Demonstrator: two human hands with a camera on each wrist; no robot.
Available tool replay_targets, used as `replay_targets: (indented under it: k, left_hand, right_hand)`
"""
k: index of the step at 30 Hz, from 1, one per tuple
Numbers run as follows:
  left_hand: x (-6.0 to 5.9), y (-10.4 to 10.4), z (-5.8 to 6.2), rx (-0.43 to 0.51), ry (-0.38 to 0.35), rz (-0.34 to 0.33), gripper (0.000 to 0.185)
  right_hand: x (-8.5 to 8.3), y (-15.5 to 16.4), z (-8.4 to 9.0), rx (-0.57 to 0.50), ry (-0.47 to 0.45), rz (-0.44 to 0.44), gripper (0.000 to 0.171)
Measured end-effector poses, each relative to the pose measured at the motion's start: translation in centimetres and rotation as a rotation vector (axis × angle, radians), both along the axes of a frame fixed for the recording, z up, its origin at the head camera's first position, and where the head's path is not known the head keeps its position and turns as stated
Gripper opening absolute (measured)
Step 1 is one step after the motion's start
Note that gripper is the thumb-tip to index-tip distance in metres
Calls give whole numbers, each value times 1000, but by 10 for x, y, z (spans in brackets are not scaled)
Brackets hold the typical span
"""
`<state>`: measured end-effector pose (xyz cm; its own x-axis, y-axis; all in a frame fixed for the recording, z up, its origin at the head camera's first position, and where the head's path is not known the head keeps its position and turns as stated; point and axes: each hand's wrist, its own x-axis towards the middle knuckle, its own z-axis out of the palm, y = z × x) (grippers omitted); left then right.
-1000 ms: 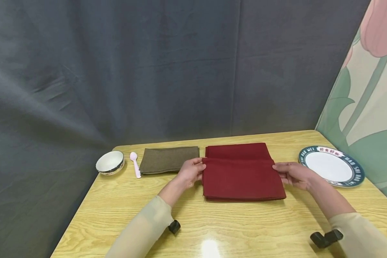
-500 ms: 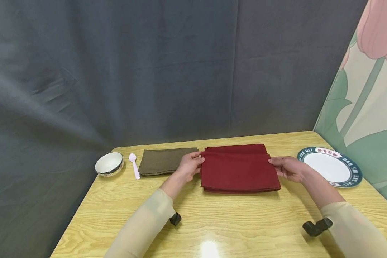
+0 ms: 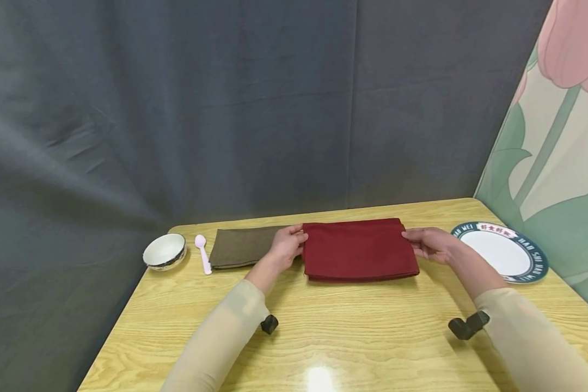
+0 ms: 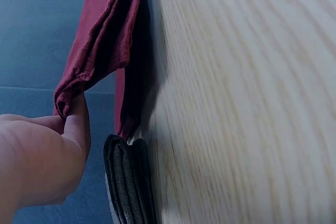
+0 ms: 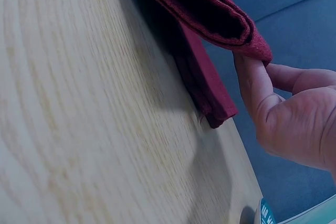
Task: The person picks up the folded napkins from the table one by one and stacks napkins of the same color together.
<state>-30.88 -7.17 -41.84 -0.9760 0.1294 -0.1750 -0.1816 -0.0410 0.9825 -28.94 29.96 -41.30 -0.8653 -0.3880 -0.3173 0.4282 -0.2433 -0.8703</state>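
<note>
A folded dark red cloth (image 3: 357, 250) hangs between my two hands, slightly above the tabletop. My left hand (image 3: 285, 247) pinches its far left corner, thumb on top and fingers beneath. At the far right corner, my right hand (image 3: 431, 245) pinches it the same way. Both wrist views show open folds along the sides of the raised cloth. Under it, more folded red fabric (image 5: 205, 77) lies on the table, mostly covered in the head view; whether it joins the held cloth, I cannot tell. A folded brown cloth (image 3: 242, 247) lies beside my left hand.
A white bowl (image 3: 164, 251) with a dark patterned outside stands at the far left, with a pale pink spoon (image 3: 203, 254) next to it. To the right lies a plate (image 3: 539, 261) with a lettered green-blue rim. A dark curtain (image 3: 274, 109) closes off the table's back edge.
Both hands have moved the held red cloth away from me, toward the back of the table. It now covers most of the red fabric that showed behind it before.
</note>
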Motion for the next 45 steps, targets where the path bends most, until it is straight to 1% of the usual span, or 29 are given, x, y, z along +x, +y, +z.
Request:
replay_targets:
  k: [5, 11, 17, 23, 27, 30, 39, 45]
  left_hand:
    - [-5, 2, 0, 10, -7, -7, 50]
    - [-13, 2, -1, 12, -18, 2, 47]
    - [-19, 7, -2, 3, -27, 41, 45]
    - [-26, 13, -3, -11, -26, 90, 40]
    - [-30, 15, -6, -14, -23, 103, 39]
    - [-32, 16, -7, -17, -21, 105, 39]
    - [-35, 23, 0, -37, -15, 114, 37]
    - [-36, 25, -1, -49, -24, 115, 37]
  right_hand:
    - [-4, 0, 1, 15, -4, -14, 34]
    - [-13, 0, 3, 55, 8, -12, 32]
    - [-20, 1, 5, 96, 20, -31, 31]
    - [-26, -1, 1, 102, 27, -54, 31]
    - [-29, -1, -2, 111, 21, -65, 30]
    - [-31, -1, -2, 130, 22, -69, 31]
    - [-36, 2, 3, 196, 24, -94, 33]
    - [-38, 2, 1, 232, 30, -128, 30]
